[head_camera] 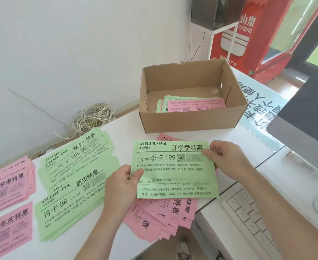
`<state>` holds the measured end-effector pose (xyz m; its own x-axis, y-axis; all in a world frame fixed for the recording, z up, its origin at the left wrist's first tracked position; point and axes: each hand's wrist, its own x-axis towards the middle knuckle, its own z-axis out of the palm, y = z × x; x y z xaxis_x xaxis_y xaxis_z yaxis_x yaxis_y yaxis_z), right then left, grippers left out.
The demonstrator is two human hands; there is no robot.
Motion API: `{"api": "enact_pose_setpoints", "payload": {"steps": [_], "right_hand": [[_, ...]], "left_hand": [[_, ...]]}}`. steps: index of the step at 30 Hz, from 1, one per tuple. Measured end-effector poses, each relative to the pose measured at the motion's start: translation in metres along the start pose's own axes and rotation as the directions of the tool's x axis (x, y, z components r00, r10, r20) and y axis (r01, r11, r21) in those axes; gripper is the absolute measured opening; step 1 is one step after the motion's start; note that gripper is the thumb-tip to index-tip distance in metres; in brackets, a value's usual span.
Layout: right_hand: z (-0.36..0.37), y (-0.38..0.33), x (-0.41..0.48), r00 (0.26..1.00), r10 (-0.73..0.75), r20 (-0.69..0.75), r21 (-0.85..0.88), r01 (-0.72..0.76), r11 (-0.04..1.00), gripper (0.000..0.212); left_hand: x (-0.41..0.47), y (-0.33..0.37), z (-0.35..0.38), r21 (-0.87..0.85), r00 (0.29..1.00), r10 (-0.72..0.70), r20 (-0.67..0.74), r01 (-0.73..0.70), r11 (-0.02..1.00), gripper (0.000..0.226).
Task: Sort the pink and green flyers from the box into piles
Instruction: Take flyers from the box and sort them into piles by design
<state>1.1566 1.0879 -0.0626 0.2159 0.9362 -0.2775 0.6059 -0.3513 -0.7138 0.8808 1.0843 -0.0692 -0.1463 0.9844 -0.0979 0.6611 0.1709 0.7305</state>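
Note:
My left hand (pixel 124 182) grips the left edge of a small stack of green flyers (pixel 173 166) held above the table. My right hand (pixel 223 158) pinches the top green flyer of that stack at its right edge. Under the stack lies a loose heap of pink flyers (pixel 163 216). The open cardboard box (pixel 188 117) behind it holds more flyers, a pink one (pixel 197 106) on top of green ones. To the left lie two green piles (pixel 75 158) (pixel 68 205) and two pink piles (pixel 6 184) (pixel 6 233).
A white keyboard (pixel 253 220) and a monitor (pixel 308 117) stand at the right. A coil of white cable (pixel 92 119) lies on the floor behind the white table (pixel 122 126). A red cabinet (pixel 255 34) stands at the back right.

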Motion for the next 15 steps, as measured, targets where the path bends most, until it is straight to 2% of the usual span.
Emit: {"api": "enact_pose_setpoints", "payload": {"steps": [3,5,7,9,10,12,14,15], "right_hand": [[0.002,-0.002,0.001,0.999,0.001,-0.033,0.013,-0.001,1.000,0.033],[0.003,-0.001,0.001,0.999,0.009,-0.040,0.043,-0.007,0.999,0.033],[0.003,0.002,0.002,0.999,0.022,-0.028,0.069,-0.020,0.997,0.027],[0.003,0.004,0.003,0.999,0.038,-0.018,0.071,-0.037,0.997,0.018],[0.003,0.006,0.003,0.999,0.042,-0.024,0.067,-0.040,0.997,0.014],[0.004,0.006,0.002,0.998,0.042,-0.042,0.061,-0.039,0.997,0.011],[0.006,0.007,0.001,0.997,0.037,-0.067,0.061,-0.032,0.998,0.014],[0.007,0.006,0.001,0.996,0.035,-0.081,0.057,-0.031,0.998,0.016]], "left_hand": [[-0.001,-0.002,-0.001,0.209,0.997,0.068,0.046,-0.076,0.975,0.055],[0.000,-0.005,-0.004,0.394,0.984,0.157,0.078,-0.175,0.902,0.057],[0.003,-0.005,-0.008,0.425,0.969,0.237,0.067,-0.242,0.872,0.050],[0.006,-0.001,-0.014,0.279,0.968,0.250,-0.026,-0.233,0.932,0.029],[0.008,0.001,-0.019,0.176,0.975,0.196,-0.104,-0.176,0.969,0.019],[0.015,0.004,-0.032,-0.104,0.973,0.004,-0.231,-0.029,0.994,0.016],[0.024,0.005,-0.046,-0.426,0.955,-0.177,-0.238,0.061,0.902,0.019],[0.027,0.006,-0.052,-0.532,0.951,-0.233,-0.201,0.094,0.841,0.021]]}}
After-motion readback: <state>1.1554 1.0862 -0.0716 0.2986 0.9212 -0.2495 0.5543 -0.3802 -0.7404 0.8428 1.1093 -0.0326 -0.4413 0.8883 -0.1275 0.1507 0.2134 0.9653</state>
